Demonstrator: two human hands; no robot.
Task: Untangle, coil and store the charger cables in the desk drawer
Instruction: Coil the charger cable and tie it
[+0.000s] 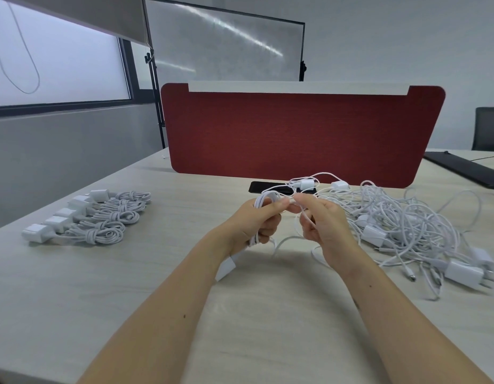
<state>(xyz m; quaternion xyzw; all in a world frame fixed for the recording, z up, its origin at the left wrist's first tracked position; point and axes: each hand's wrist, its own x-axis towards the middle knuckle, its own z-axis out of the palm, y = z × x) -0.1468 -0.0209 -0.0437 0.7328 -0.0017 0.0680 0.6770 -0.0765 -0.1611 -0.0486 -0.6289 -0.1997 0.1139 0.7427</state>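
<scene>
My left hand (256, 225) grips a bundle of white cable loops (263, 202) above the middle of the desk, and that charger's white plug (225, 267) hangs below my wrist. My right hand (320, 225) pinches the free run of the same cable close to the bundle. A tangled heap of white charger cables and plugs (401, 231) lies to the right. On the left, several coiled chargers (101, 217) lie side by side in a row. No drawer is in view.
A red fabric divider (295, 134) stands across the back of the light wooden desk (157, 286). A black phone (268, 187) lies flat in front of it. A dark keyboard (467, 169) and a black chair (488, 128) sit at the far right.
</scene>
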